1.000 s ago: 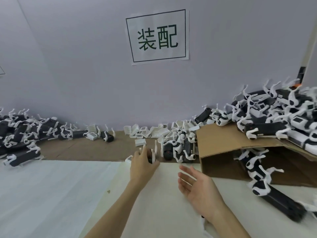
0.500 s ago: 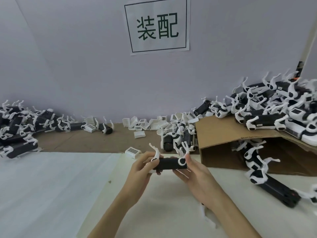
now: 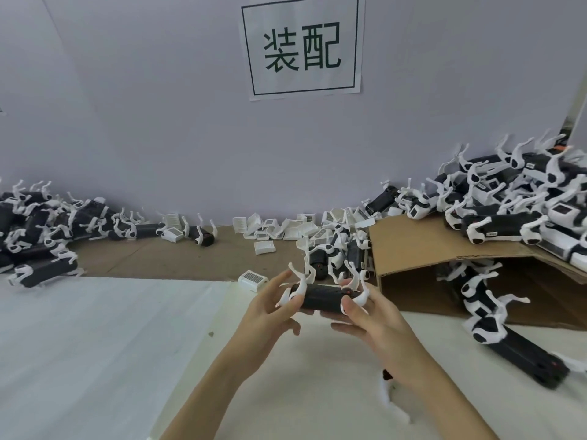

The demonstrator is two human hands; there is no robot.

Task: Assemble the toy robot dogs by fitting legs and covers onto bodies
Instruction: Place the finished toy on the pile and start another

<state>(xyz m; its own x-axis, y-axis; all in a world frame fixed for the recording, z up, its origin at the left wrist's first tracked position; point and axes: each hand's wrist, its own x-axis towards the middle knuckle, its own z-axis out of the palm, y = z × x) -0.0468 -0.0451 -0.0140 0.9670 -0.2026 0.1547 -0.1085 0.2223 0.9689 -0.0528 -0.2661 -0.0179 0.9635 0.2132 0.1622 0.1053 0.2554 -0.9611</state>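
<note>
Dog body (image 3: 320,297) gripped by both hands' fingers (image 3: 287,304).

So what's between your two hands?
In the head view, a black toy dog body with white plastic legs spans the gap; the left hand and right hand each grip one end.
</note>
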